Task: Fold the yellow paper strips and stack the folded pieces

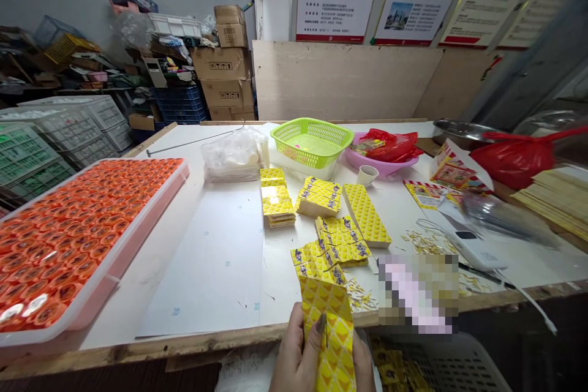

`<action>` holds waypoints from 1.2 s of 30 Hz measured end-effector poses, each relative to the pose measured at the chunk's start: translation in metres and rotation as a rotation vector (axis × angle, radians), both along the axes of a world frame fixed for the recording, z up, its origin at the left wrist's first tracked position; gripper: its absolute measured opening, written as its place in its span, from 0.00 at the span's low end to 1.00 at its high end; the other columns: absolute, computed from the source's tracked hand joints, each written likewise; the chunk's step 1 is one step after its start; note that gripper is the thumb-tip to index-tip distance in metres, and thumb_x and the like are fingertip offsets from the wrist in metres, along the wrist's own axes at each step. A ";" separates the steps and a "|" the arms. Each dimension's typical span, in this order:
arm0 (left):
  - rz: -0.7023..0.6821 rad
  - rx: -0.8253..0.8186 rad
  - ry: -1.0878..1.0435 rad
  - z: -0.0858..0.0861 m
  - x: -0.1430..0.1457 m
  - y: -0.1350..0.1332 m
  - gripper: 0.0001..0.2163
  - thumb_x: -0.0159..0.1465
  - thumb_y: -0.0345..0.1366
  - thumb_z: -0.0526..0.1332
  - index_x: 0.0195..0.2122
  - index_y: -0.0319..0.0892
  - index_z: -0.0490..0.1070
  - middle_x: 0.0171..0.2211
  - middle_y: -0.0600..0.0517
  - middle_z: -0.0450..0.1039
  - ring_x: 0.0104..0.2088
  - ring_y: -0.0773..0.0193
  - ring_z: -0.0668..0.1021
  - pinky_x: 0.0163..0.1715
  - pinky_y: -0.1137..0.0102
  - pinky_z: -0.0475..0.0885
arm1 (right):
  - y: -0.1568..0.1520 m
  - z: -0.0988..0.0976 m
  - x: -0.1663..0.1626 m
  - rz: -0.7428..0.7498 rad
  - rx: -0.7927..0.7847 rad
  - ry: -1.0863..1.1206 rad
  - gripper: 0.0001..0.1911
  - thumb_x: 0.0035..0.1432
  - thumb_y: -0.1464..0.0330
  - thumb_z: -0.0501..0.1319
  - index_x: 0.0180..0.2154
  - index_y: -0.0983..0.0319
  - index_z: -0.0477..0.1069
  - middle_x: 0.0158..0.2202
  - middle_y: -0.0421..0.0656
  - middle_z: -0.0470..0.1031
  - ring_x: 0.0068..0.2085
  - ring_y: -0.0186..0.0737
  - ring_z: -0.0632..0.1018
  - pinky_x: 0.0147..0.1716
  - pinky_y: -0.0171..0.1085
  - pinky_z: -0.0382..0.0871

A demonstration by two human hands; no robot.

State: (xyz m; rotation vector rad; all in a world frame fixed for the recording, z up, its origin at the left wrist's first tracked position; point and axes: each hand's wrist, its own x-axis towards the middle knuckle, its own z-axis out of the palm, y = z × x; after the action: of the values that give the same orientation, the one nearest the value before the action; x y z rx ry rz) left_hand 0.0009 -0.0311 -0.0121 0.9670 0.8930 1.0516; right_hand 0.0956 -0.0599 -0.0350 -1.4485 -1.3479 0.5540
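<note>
At bottom centre the left hand (297, 350) is curled nearly closed around a long strip of yellow diamond-patterned foil sachets (329, 334), holding it upright; the right hand (365, 369), half cut off by the frame's lower edge, lies against the strip's far side, its grip hard to tell; just above, folded yellow sachet strips (333, 251) lie on the white table (158, 239); at left sits a pink plastic tray (110, 269) of round orange discs (68, 239); upper centre stands a lime-green plastic basket (312, 135).
</note>
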 end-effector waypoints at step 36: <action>0.078 -0.167 0.080 -0.040 -0.061 0.072 0.24 0.55 0.51 0.64 0.48 0.46 0.62 0.35 0.52 0.77 0.31 0.57 0.79 0.23 0.70 0.73 | -0.036 -0.012 0.168 -0.225 0.206 -0.901 0.11 0.57 0.70 0.56 0.44 0.60 0.64 0.47 0.49 0.75 0.54 0.51 0.70 0.51 0.54 0.64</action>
State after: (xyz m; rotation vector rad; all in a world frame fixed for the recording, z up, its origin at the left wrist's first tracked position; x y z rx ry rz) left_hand -0.0599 0.0406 -0.0516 0.8445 1.0743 0.9923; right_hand 0.2637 -0.0963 -0.0466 -1.7143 -1.8070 -0.4461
